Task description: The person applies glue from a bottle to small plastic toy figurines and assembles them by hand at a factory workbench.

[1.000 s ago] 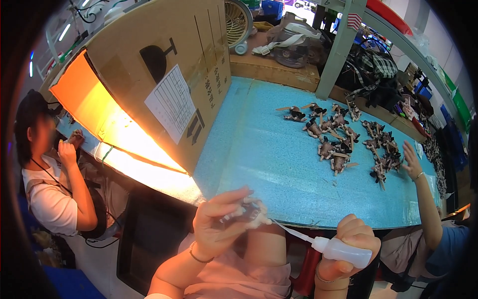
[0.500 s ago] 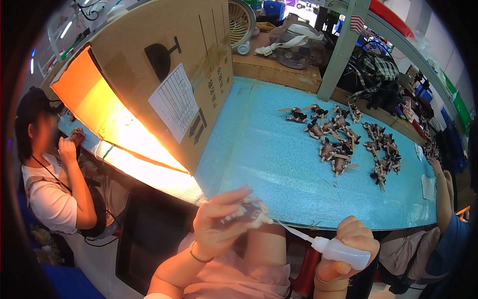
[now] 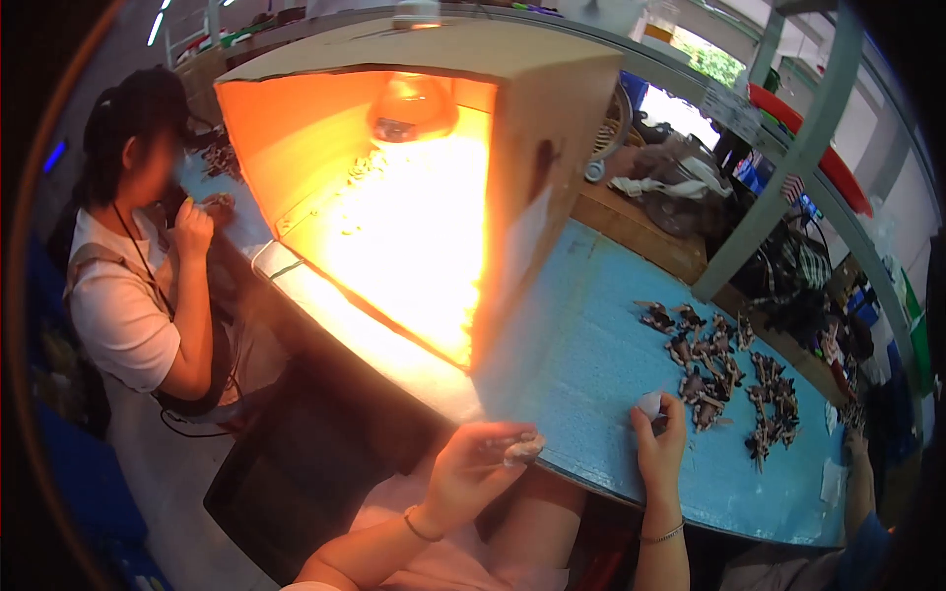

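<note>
My left hand (image 3: 461, 481) pinches a small pale figurine (image 3: 524, 449) at the table's front edge; it is blurred and partly behind my fingers. Over the blue tabletop (image 3: 601, 345), my right hand (image 3: 662, 441) closes around a white squeeze bottle (image 3: 649, 403). Only a rounded white part of the bottle shows, and its thin nozzle cannot be made out. Beyond that hand lie two clusters of small brown, black and beige figurines (image 3: 706, 372), the second group of figurines (image 3: 773, 409) being farther right.
A cardboard box (image 3: 552, 108), open toward me and glowing orange under a lamp (image 3: 411, 103), stands left of centre with small parts inside. A black bin (image 3: 296, 463) sits below. A co-worker (image 3: 128, 266) works at left; another person's arm (image 3: 859, 473) reaches in at right. A metal post (image 3: 788, 177) rises behind.
The view has swung left, showing the box's lit inside. My right hand has carried the bottle up over the tabletop, its nozzle away from the figurine. My left hand still holds the figurine.
</note>
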`<state>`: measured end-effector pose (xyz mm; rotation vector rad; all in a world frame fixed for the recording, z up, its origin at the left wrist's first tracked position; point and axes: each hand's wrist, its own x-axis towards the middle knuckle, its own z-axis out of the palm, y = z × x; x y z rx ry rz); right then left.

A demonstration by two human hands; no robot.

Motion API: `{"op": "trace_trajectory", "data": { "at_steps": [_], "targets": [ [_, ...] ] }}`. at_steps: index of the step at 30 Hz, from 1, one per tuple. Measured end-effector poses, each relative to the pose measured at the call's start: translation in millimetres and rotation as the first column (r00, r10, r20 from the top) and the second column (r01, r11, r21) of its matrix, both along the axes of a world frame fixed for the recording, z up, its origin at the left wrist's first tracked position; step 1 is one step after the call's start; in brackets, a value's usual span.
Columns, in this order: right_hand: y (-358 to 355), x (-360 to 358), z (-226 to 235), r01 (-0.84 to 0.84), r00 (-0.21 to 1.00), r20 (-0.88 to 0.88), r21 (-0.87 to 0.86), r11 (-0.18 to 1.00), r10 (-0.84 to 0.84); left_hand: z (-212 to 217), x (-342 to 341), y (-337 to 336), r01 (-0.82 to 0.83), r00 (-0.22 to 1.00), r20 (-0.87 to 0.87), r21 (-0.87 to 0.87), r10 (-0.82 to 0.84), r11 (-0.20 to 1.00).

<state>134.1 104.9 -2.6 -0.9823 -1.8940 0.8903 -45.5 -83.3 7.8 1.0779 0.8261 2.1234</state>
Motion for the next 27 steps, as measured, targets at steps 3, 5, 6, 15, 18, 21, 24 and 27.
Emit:
{"op": "trace_trajectory", "data": {
  "at_steps": [3,5,6,15,18,21,24,27],
  "targets": [
    [5.4,-10.4,9.7,0.081,0.985,0.163,-0.139,0.987,-0.058,-10.5,-14.2,-17.4,-0.071,0.997,0.002,-0.06,0.071,0.996],
    [0.0,-8.9,5.9,0.096,0.931,0.328,0.196,0.976,-0.158,-12.8,-27.1,-29.2,-0.103,0.995,0.01,-0.082,0.104,0.991],
    [-5.6,-6.1,6.3,0.059,0.851,0.425,0.505,0.861,-0.308,-9.0,-33.5,-36.1,-0.122,0.992,0.028,-0.083,0.125,0.989],
    [-158.5,-187.4,86.5,-0.577,0.771,0.617,0.569,0.587,0.159,-5.1,-94.4,-93.8,-0.548,0.827,0.125,-0.034,0.547,0.836],
    [-125.2,-285.5,52.6,-0.569,0.644,0.765,0.474,0.672,0.006,-2.0,-97.1,-108.7,-0.669,0.735,0.095,-0.06,0.672,0.74],
    [-73.9,-344.0,20.3,-0.368,0.527,0.775,0.578,0.728,-0.349,4.0,-92.5,-120.0,-0.666,0.735,0.091,-0.086,0.672,0.741],
    [-50.0,-359.6,23.6,-0.319,0.273,0.925,0.345,0.883,-0.263,2.2,-95.6,-135.6,-0.672,0.727,0.071,-0.129,0.683,0.729],
    [-53.9,-357.5,22.8,-0.367,0.296,0.891,0.439,0.82,-0.344,0.8,-98.2,-141.6,-0.661,0.737,0.07,-0.136,0.673,0.738]
  ]
}}
